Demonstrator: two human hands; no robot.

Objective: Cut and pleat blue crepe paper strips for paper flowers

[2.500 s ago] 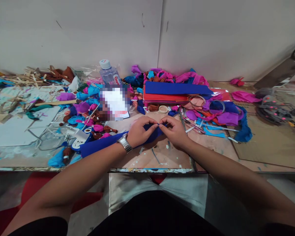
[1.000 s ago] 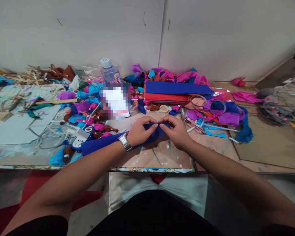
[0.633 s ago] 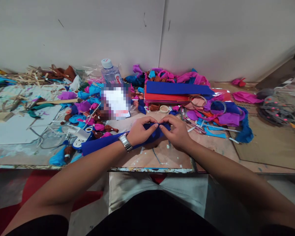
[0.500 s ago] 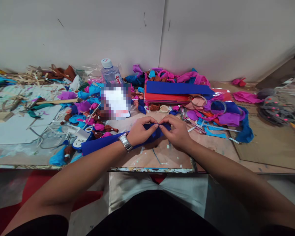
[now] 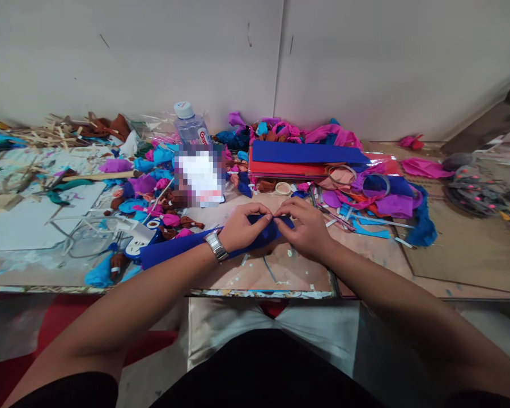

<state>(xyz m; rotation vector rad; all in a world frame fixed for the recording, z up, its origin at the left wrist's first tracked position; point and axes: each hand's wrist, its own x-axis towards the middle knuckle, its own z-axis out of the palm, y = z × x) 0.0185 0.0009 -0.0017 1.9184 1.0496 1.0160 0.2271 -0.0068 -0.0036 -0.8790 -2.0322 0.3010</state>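
A long strip of dark blue crepe paper [image 5: 174, 249] lies across the worktable [image 5: 280, 272] in front of me. My left hand [image 5: 243, 228], with a metal watch on its wrist, pinches the strip's right end between thumb and fingers. My right hand [image 5: 304, 228] pinches the same end from the other side. The fingertips of both hands meet over the paper, and the end of the strip is bunched and partly hidden under them.
Folded blue and red paper sheets [image 5: 301, 158] lie behind my hands. Crumpled pink, purple and cyan scraps [image 5: 153, 187] crowd the left. A water bottle [image 5: 190, 127] stands at the back. Tape rolls [image 5: 283, 188], wire hoops [image 5: 376, 184] and wooden sticks [image 5: 59, 133] lie around.
Both hands stay pinched on the blue strip's end. The fingertips have shifted slightly against each other and worked the paper; the strip itself has hardly moved.
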